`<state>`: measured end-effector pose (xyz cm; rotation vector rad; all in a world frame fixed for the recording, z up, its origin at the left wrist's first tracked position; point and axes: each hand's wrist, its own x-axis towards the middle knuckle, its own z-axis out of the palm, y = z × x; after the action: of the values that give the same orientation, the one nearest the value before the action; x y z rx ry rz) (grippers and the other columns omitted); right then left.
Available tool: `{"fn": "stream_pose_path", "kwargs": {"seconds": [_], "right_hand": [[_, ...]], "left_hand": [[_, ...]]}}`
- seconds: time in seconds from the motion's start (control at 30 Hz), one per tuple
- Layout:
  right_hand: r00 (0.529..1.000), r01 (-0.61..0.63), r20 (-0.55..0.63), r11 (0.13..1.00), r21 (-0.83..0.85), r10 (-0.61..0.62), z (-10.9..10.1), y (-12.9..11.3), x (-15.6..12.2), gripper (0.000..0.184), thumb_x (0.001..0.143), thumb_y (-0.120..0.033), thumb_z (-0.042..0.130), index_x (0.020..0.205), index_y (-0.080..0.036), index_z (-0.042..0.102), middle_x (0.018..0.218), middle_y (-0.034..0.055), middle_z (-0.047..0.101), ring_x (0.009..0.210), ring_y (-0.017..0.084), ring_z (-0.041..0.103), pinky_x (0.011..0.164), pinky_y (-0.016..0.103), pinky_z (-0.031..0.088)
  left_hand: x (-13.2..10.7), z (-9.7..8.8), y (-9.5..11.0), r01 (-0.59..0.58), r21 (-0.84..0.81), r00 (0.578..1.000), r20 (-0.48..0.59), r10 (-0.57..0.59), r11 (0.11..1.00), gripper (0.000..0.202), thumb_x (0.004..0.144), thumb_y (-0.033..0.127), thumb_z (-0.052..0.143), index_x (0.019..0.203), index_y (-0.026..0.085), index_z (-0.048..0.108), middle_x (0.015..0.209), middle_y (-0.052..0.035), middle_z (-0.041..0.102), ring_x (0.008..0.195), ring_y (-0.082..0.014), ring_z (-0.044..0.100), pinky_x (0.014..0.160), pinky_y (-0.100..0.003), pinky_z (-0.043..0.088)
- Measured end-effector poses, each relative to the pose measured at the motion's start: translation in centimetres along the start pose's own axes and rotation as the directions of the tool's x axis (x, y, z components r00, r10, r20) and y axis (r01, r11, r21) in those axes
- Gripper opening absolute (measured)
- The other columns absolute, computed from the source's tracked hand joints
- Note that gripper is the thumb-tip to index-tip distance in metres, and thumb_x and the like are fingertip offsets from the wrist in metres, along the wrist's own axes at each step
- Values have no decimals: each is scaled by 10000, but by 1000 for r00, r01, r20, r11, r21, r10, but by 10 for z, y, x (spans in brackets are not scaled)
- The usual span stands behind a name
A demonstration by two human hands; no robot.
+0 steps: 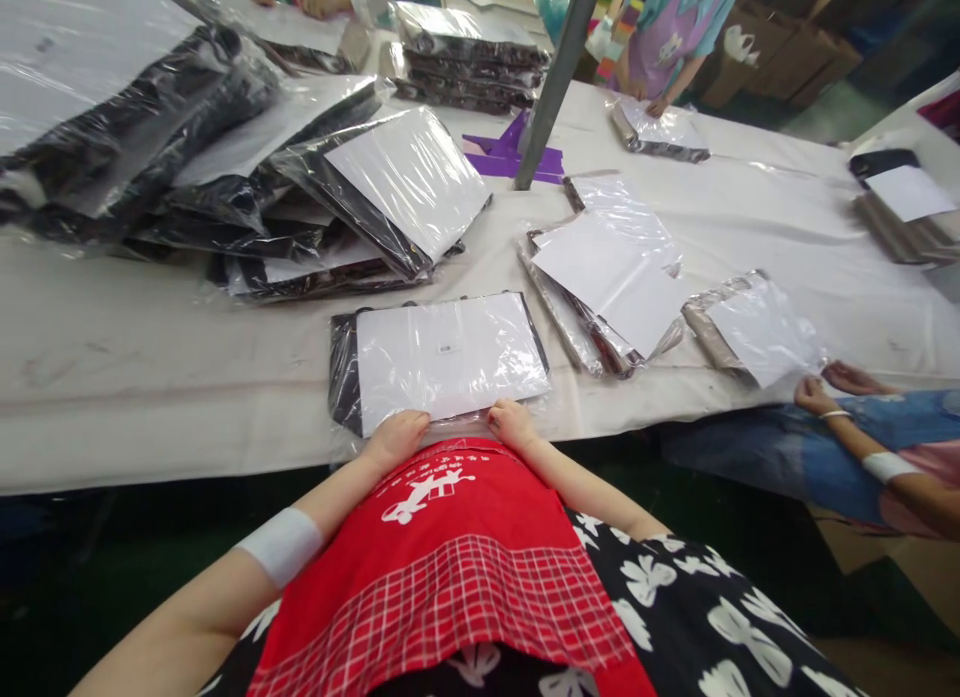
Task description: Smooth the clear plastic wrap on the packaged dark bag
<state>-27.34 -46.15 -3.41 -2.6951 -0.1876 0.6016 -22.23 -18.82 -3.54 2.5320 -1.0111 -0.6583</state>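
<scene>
A flat clear-plastic packet (442, 362) with a white card over a dark garment lies at the near edge of the white table (150, 377). My left hand (396, 437) grips its near left edge, fingers curled under. On the near right edge rests my right hand (514, 424), fingers bent onto the plastic. Both hands sit just above my red apron (450, 547).
A heap of similar dark packets (247, 187) fills the table's left. Lighter packets (607, 277) lie to the right, and one (750, 327) is under a seated co-worker's hands (817, 392). A grey pole (555, 77) stands mid-table. Other people work at the far side.
</scene>
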Motion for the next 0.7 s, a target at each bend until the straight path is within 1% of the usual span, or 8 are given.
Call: {"fn": "stream_pose_path", "kwargs": {"seconds": [0.1, 0.23, 0.3, 0.37, 0.43, 0.53, 0.6, 0.7], "right_hand": [[999, 34, 16, 998, 58, -35, 4, 6, -3, 112, 819, -152, 619, 794, -187, 722, 1012, 79, 664, 975, 207, 567, 930, 311, 417], [997, 71, 10, 989, 131, -73, 8, 11, -8, 132, 802, -148, 631, 745, -208, 734, 1101, 73, 666, 1041, 231, 556, 986, 340, 399], [997, 77, 2, 985, 157, -78, 9, 12, -9, 130, 784, -144, 646, 724, -218, 735, 1145, 67, 658, 1091, 249, 537, 1013, 362, 385], [997, 80, 3, 981, 175, -82, 10, 13, -10, 131, 775, -138, 652, 723, -224, 735, 1135, 63, 665, 1100, 252, 531, 1022, 369, 379], [997, 76, 14, 980, 183, -80, 10, 13, -10, 144, 785, -128, 633, 751, -223, 735, 1045, 65, 688, 1047, 238, 551, 1007, 364, 387], [998, 55, 21, 982, 179, -60, 11, 11, -9, 144, 801, -136, 616, 836, -211, 733, 933, 77, 696, 966, 232, 569, 972, 364, 401], [999, 46, 20, 984, 172, -50, 14, 7, -7, 155, 783, -160, 654, 911, -204, 731, 966, 90, 693, 984, 243, 563, 976, 368, 392], [999, 30, 33, 986, 165, -36, 20, 0, 0, 240, 762, -193, 703, 999, -218, 728, 1009, 93, 681, 1021, 256, 544, 990, 373, 372]], "left_hand": [[-3, -2, 0, -19, -14, 999, 35, 19, 1000, 273, 891, 116, 441, 1001, 146, 690, 1162, -132, 672, 1098, -237, 610, 965, -348, 469], [0, -6, 4, -15, -33, 999, 47, 16, 999, 265, 852, 117, 486, 981, 134, 717, 1242, -157, 635, 1147, -273, 588, 993, -392, 460], [8, -8, 10, -15, -56, 999, 33, 17, 998, 299, 859, 134, 481, 1060, 129, 702, 1270, -152, 623, 1169, -270, 576, 1027, -397, 438], [22, -8, 19, -37, -143, 999, 25, 41, 989, 356, 879, 144, 445, 1153, 150, 673, 1287, -116, 625, 1198, -233, 562, 1070, -363, 403], [38, -4, 26, -66, -246, 996, 45, 79, 967, 389, 877, 135, 424, 1170, 190, 674, 1253, -61, 656, 1175, -186, 579, 1066, -303, 401], [60, 8, 32, -66, -311, 989, 103, 103, 948, 380, 848, 141, 446, 1109, 215, 712, 1151, -27, 713, 1063, -178, 642, 981, -277, 461], [66, 16, 32, -48, -328, 988, 122, 93, 944, 381, 839, 149, 450, 1102, 206, 719, 1125, -38, 723, 1026, -192, 659, 948, -295, 482], [67, 24, 28, -46, -351, 987, 127, 96, 935, 410, 828, 130, 433, 1120, 192, 715, 1138, -55, 717, 1032, -203, 658, 956, -318, 479]]}}
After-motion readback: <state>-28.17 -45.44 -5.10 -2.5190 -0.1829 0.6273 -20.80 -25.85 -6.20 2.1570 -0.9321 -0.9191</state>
